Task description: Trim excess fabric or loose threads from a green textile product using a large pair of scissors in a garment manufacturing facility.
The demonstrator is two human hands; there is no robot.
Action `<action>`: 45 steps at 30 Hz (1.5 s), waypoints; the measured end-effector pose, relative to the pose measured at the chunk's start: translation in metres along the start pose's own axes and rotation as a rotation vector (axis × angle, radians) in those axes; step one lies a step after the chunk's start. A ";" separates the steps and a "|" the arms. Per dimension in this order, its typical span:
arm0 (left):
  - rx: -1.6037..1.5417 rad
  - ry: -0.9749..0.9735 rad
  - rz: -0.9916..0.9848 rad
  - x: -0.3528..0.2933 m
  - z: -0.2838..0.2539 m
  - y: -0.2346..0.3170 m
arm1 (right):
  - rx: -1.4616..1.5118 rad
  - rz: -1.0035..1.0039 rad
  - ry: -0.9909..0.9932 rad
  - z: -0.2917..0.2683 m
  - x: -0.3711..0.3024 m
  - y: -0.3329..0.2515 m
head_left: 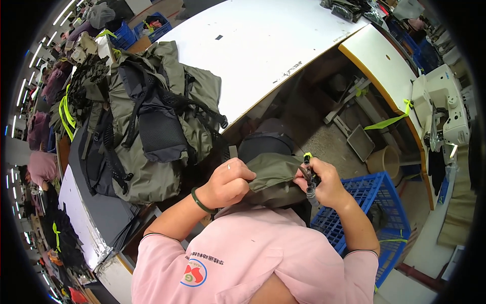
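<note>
The left hand (pixel 229 183) has its fingers curled closed, pinching the edge of a piece of olive fabric (pixel 276 171), which lies over the lap between the 2 hands. The right hand (pixel 328 185) wraps its fingers around a small dark tool (pixel 310 178) at the fabric's right edge; whether they also grip cloth, I cannot tell. Olive-and-black bags (pixel 162 180) lie piled to the left, and a blue crate (pixel 348 191) stands beside the right forearm.

A pink shirt (pixel 243 240) carries a round emblem (pixel 194 272) in red, green and blue with small lettering, and 1 slanting line of dark printed characters (pixel 206 258) just beside it.
</note>
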State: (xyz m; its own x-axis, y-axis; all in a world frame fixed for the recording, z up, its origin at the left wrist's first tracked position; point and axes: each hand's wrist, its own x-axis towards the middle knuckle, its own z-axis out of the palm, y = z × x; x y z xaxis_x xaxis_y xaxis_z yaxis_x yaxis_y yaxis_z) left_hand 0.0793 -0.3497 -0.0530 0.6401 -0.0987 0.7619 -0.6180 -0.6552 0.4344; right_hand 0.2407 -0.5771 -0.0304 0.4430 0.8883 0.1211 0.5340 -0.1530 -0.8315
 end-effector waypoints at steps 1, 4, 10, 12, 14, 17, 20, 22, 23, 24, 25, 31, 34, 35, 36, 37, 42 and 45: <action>-0.010 0.028 -0.038 -0.002 0.003 -0.001 | 0.002 0.020 0.029 0.002 0.000 -0.002; -0.014 0.024 -0.059 0.000 -0.001 0.000 | -0.165 -0.040 0.044 -0.010 0.004 -0.011; -0.024 -0.017 -0.034 0.000 -0.002 0.000 | -0.841 -0.372 0.075 -0.048 0.013 -0.021; -0.027 -0.014 -0.029 0.001 -0.001 0.001 | -0.867 -0.400 0.055 -0.054 0.015 -0.022; -0.026 -0.017 -0.027 0.002 0.000 0.002 | -0.892 -0.427 0.034 -0.058 0.017 -0.022; -0.037 -0.024 -0.007 0.004 0.000 0.002 | -0.916 -0.452 0.004 -0.061 0.019 -0.022; -0.035 -0.031 -0.001 0.003 0.000 0.002 | -0.910 -0.467 -0.003 -0.061 0.019 -0.022; -0.023 -0.037 0.003 0.005 -0.001 0.003 | -0.879 -0.455 -0.014 -0.060 0.019 -0.021; -0.009 -0.040 0.008 0.006 -0.001 0.004 | -0.878 -0.454 -0.013 -0.060 0.018 -0.020; -0.009 -0.041 0.008 0.006 -0.001 0.004 | -0.868 -0.443 -0.024 -0.058 0.017 -0.019; -0.011 -0.039 0.011 0.006 0.000 0.004 | -0.858 -0.432 -0.036 -0.058 0.016 -0.018; -0.019 -0.037 0.017 0.007 0.001 0.003 | -0.813 -0.421 -0.043 -0.054 0.016 -0.018; -0.016 -0.036 0.019 0.007 0.001 0.003 | -0.815 -0.410 -0.047 -0.054 0.016 -0.018; -0.013 -0.035 0.020 0.007 0.001 0.003 | -0.814 -0.410 -0.048 -0.054 0.016 -0.018; -0.013 -0.035 0.020 0.006 0.001 0.003 | -0.815 -0.406 -0.049 -0.054 0.015 -0.018; -0.032 -0.042 0.010 0.004 0.000 0.003 | -0.816 -0.403 -0.051 -0.054 0.015 -0.018; -0.046 -0.045 0.001 0.004 0.000 0.002 | -0.824 -0.407 -0.047 -0.052 0.016 -0.018; -0.015 -0.041 -0.002 0.006 0.001 0.003 | -0.839 -0.411 -0.045 -0.051 0.015 -0.016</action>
State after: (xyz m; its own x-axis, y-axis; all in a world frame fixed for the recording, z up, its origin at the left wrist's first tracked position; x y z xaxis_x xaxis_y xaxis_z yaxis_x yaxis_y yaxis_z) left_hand 0.0818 -0.3534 -0.0479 0.6593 -0.1283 0.7409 -0.6233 -0.6444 0.4431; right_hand 0.2758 -0.5837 0.0122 0.0855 0.9552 0.2834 0.9956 -0.0706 -0.0624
